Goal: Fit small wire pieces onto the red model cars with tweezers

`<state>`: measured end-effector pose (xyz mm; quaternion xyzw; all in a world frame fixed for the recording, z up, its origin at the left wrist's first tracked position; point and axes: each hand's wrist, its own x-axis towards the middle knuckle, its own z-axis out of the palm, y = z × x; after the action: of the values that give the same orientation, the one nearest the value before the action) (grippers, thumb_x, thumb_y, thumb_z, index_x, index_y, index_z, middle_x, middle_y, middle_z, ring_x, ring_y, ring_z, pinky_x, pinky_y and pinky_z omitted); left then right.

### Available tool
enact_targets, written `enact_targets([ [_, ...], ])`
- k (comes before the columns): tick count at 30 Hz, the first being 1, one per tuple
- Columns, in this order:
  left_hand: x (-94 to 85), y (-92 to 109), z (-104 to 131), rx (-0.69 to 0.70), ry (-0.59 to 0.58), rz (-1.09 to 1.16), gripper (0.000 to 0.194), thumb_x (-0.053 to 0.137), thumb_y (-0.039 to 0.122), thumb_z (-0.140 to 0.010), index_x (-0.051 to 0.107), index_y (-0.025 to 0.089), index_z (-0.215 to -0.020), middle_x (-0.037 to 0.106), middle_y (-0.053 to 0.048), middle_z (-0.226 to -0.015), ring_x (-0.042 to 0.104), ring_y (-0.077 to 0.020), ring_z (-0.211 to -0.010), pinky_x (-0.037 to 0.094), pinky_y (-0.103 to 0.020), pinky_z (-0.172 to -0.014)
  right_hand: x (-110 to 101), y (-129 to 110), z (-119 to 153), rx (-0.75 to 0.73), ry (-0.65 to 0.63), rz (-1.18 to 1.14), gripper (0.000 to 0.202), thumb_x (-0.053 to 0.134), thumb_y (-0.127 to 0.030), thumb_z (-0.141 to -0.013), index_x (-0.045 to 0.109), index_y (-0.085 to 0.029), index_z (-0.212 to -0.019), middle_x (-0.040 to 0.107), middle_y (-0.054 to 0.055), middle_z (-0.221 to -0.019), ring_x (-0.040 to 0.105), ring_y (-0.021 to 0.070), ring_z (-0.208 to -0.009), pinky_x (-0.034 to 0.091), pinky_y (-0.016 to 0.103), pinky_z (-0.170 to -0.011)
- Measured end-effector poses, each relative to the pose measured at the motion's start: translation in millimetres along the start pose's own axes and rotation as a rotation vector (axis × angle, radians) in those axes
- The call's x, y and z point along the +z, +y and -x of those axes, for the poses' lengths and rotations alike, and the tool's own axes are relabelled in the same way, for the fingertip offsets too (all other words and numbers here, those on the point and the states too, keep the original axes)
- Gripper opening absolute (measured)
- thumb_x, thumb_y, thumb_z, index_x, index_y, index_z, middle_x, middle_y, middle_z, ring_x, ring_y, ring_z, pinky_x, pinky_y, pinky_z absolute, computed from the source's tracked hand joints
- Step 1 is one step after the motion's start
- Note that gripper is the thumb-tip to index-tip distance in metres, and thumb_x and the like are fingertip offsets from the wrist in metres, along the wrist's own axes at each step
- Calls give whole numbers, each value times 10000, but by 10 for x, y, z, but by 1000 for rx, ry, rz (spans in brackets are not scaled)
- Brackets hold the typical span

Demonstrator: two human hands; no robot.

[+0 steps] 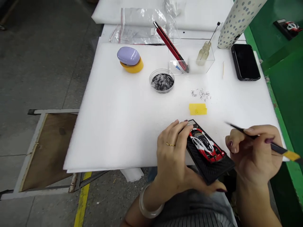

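My left hand (174, 154) grips a black textured base (208, 171) by its left side, fingers over the far end and thumb below the near end. On the base sits a red, white and black model car (205, 143). To the right, my right hand (258, 151) is closed around a thin dark tool (239, 128) with a yellow band, its fine tip pointing up and left, apart from the car. Just beyond the base lies a piece of yellow tape (198, 109), and past it are scattered short black bits (201, 94).
A round dish of black fibres (162, 82) stands mid-table. Behind it, a clear box (191, 67) holds a red pen-like tool (171, 47) and a small bottle (203, 54). A purple case (128, 56) sits back left; a black device (245, 62) and dotted cylinder (238, 23) are back right.
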<state>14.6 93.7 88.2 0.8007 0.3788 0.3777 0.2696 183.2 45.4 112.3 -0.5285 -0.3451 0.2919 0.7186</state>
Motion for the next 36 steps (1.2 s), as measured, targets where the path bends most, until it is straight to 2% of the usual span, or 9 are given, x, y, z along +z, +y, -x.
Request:
enact_targets([
  [2,106,91,-6,-23,96,-51,1131,536,1031,-576,579,162,-1297,641,-203,-1304,598,-405,-1232,463,-570,-1062,-126,-63,80,-32,-11,94,234,602,-385,-1005,712,-229,-869,648,22,-669,596,169,-615,452,326,-569],
  [4,208,189,-16,-35,157,-117,1112,588,1019,-544,600,157,-1247,639,-208,-1275,598,-406,-1193,470,-567,-1030,-242,-141,158,-26,-79,217,204,657,-400,-959,685,-222,-865,699,53,-809,662,204,-781,488,336,-662],
  [8,315,336,-34,-51,129,-262,1021,737,907,-563,620,120,-1203,623,-228,-1295,564,-409,-1199,459,-552,-1030,-393,-271,247,146,-210,478,214,771,-326,-872,586,-258,-954,707,42,-1068,657,216,-979,504,332,-811],
  [14,409,391,-12,-19,121,-411,921,671,864,-711,633,88,-1204,638,-236,-1295,548,-417,-1197,423,-527,-985,-455,-230,157,133,-292,624,268,790,-289,-830,542,-262,-929,705,10,-1016,625,207,-947,464,339,-833],
  [18,460,399,8,-5,118,-450,910,611,883,-745,620,107,-1220,650,-223,-1309,542,-419,-1223,387,-518,-986,-496,-120,132,122,-276,591,239,758,-300,-857,530,-249,-910,691,14,-958,605,188,-864,464,326,-779],
  [22,385,348,-13,50,86,-436,855,635,859,-743,646,139,-1206,700,-176,-1252,582,-381,-1164,387,-498,-960,-581,-26,126,175,-261,521,258,747,-339,-879,508,-246,-908,703,29,-982,610,194,-872,461,330,-775],
  [28,129,99,-123,176,106,-139,478,756,613,-824,710,217,-1088,756,-63,-1047,658,-247,-982,497,-398,-899,-662,46,85,177,-318,424,259,738,-368,-902,510,-249,-929,707,32,-1009,615,188,-869,464,312,-754],
  [32,35,-81,-141,30,140,123,363,760,551,-870,731,239,-1054,752,-27,-1041,679,-204,-1007,528,-336,-908,-664,58,73,184,-308,396,269,751,-372,-891,515,-248,-921,718,32,-1011,610,183,-854,461,305,-750],
  [36,21,-171,-79,-121,217,203,171,620,372,-1006,720,234,-989,740,-3,-936,676,-150,-880,535,-275,-793,-649,69,72,204,-279,378,275,754,-385,-887,517,-247,-908,716,31,-996,598,180,-842,448,307,-750],
])
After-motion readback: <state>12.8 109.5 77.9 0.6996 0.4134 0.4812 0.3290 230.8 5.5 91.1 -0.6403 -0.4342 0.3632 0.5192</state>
